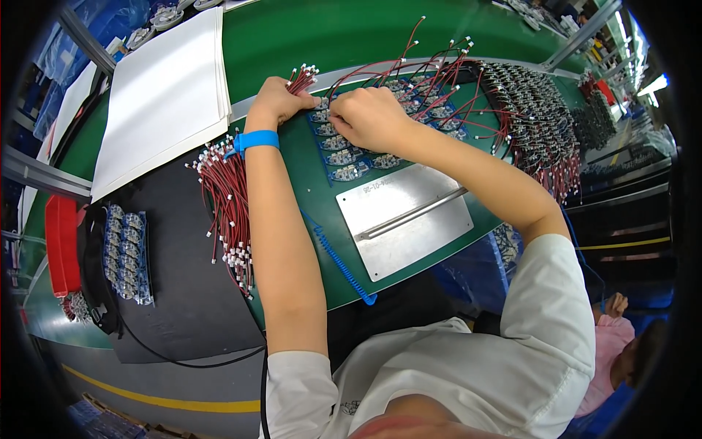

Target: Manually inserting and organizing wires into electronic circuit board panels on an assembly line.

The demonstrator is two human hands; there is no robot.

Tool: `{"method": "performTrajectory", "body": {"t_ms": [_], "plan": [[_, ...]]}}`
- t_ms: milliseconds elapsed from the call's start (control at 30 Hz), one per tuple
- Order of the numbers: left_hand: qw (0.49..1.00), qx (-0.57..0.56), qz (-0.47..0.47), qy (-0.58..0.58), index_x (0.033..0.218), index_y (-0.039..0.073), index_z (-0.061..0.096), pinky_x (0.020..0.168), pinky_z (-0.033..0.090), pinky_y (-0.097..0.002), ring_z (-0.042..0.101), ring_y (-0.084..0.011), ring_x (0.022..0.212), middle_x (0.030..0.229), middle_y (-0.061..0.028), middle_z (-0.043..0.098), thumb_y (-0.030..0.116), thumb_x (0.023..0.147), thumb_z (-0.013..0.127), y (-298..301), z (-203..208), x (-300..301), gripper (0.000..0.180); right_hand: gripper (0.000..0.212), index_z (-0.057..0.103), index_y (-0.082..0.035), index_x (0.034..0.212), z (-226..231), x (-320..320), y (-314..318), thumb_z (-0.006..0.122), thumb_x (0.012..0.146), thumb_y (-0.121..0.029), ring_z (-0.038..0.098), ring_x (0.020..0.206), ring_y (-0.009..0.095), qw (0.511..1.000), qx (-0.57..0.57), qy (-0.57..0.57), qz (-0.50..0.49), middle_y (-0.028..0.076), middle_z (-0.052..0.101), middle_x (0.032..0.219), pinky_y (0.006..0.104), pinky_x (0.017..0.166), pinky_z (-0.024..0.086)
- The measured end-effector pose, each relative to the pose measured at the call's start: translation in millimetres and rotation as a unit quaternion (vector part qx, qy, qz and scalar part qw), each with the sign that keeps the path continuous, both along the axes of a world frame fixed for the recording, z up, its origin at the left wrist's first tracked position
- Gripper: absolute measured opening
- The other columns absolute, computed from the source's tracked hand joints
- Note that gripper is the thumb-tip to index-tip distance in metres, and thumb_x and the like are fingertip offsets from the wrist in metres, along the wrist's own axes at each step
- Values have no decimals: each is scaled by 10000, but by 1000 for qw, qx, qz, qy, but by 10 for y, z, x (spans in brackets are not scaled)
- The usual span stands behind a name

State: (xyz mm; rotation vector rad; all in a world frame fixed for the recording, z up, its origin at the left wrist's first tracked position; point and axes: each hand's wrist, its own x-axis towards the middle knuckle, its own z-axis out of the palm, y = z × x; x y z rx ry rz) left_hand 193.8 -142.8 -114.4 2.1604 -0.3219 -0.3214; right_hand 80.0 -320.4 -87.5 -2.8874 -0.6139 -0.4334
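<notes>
My left hand is closed around a small bundle of red and black wires with white connectors, at the far left corner of a panel of blue circuit boards. Its thumb reaches toward the nearest board. Right beside it, my right hand is bent over the panel with its fingers pinched together. What they grip, if anything, is hidden. From the panel's far and right parts, several red and black wires stick up. A blue strap circles my left wrist.
A metal plate with a bar handle lies in front of the panel. Loose wires are heaped left of my forearm. White sheets, another board panel and a red bin are further left. Many wired boards crowd the right.
</notes>
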Motion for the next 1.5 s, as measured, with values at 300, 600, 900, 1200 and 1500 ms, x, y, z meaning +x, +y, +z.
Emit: {"method": "performTrajectory", "body": {"t_ms": [300, 600, 900, 1200, 1500], "plan": [[1000, 0, -6, -4, 765, 57, 701, 378, 248, -282, 375, -72, 401, 568, 17, 538, 263, 676, 901, -22, 107, -49, 300, 165, 686, -65, 824, -19, 46, -7, 615, 881, -202, 685, 771, 343, 998, -66, 19, 2, 108, 698, 838, 460, 672, 551], [1000, -12, -10, -20, 757, 31, 724, 512, 360, -279, 473, -90, 547, 646, -3, 611, 254, 654, 915, 32, -32, 0, 311, 113, 686, -68, 857, 120, 21, -53, 631, 866, -166, 674, 799, 323, 995, -47, 8, 82, 95, 628, 924, 450, 704, 551], [986, -133, -12, -99, 1084, -14, 633, 598, 463, -324, 564, -171, 621, 825, -80, 652, 272, 941, 632, 18, 263, -10, 320, 108, 692, -42, 805, 369, 135, -158, 694, 802, -150, 671, 786, 298, 989, 40, -6, 143, 97, 642, 862, 414, 662, 537], [920, -360, -125, 92, 1120, 71, 447, 422, 195, -199, 262, -10, 473, 691, 41, 391, 206, 1031, 515, -235, 1007, -473, 175, 393, 708, 14, 978, 585, 409, -285, 738, 890, -368, 546, 567, 70, 842, 530, 14, 102, 18, 657, 705, 244, 493, 418], [903, -385, -160, 101, 1179, 82, 479, 435, 204, -198, 259, -23, 499, 790, 17, 445, 245, 1046, 490, -384, 1131, -653, 211, 225, 711, -45, 984, 584, 346, -264, 717, 918, -260, 576, 651, 53, 711, 686, 106, 108, -2, 661, 812, 198, 574, 408]]}}
